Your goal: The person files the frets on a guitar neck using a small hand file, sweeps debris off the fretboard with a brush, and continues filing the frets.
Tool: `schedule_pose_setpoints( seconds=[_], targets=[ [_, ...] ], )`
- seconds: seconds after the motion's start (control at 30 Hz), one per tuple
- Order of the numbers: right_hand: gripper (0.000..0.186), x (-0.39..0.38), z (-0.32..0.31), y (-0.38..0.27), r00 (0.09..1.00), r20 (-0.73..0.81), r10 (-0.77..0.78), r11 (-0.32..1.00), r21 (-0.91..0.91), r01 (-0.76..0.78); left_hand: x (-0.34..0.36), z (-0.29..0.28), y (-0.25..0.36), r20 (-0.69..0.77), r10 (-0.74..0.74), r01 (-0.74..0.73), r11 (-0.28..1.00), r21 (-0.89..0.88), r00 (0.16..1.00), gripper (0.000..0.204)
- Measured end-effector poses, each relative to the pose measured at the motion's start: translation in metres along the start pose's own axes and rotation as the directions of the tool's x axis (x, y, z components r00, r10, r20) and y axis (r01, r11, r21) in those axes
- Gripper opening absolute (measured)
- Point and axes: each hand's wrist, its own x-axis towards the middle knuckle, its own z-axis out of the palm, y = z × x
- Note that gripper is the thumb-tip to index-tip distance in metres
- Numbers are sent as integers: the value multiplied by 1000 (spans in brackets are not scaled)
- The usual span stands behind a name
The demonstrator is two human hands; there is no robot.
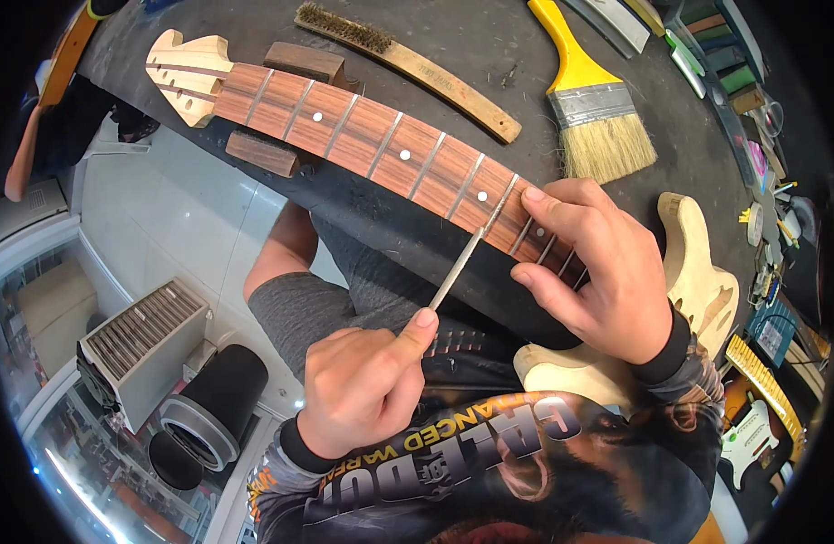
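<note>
A guitar neck with a rosewood-coloured fretboard, white dots and pale headstock lies diagonally across the bench, near two wooden blocks. It leads to an unfinished pale guitar body at right. My left hand, low in the middle, is closed on a slim metal file, thumb on top; the file's far part lies along a fret near the upper frets. My right hand grips the neck just right of that fret, fingertip on the fretboard and thumb at the lower edge, hiding part of it.
The dark bench bears a wooden-handled brush, a wide yellow paintbrush and assorted tools along the right. Below left are a black bin, a slatted box and a glass case. A white guitar stands lower right.
</note>
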Motion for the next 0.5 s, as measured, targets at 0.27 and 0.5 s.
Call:
schedule_pose_setpoints(
  seconds=[0.27, 0.5],
  targets=[
    [62, 4, -5, 1, 998, 66, -11, 1000, 6, 11, 11, -5, 2, 58, -26, 26, 1000, 0, 998, 51],
    [61, 2, 0, 2, 1000, 1, 9, 1000, 18, -9, 62, 21, -2, 28, -39, 40, 998, -39, 999, 42]
  ],
)
